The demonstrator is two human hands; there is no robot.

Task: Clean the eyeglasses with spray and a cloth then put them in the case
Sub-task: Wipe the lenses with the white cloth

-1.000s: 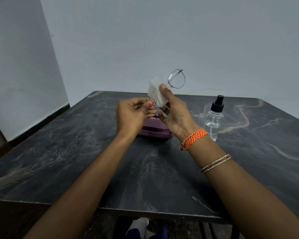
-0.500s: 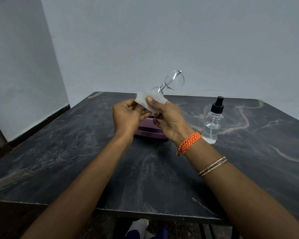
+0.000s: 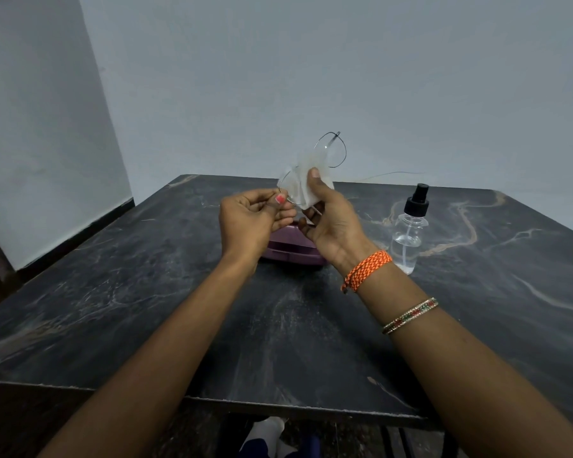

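Observation:
Thin wire-rimmed eyeglasses are held up above the table's middle. My left hand pinches the lower rim between thumb and fingers. My right hand presses a white cloth over the lower lens, thumb on top; the upper lens sticks out above the cloth. A purple case lies shut on the table right below both hands, partly hidden by them. A clear spray bottle with a black pump top stands upright to the right of my right wrist.
The dark marble table runs to a near edge at the bottom of the view. Grey walls stand behind and to the left. A thin wire lies at the table's far edge.
The glasses and cloth dipped low toward the case half a second ago and have been lifted again; the cloth now stands upright over the lower lens, with my right thumb on it.

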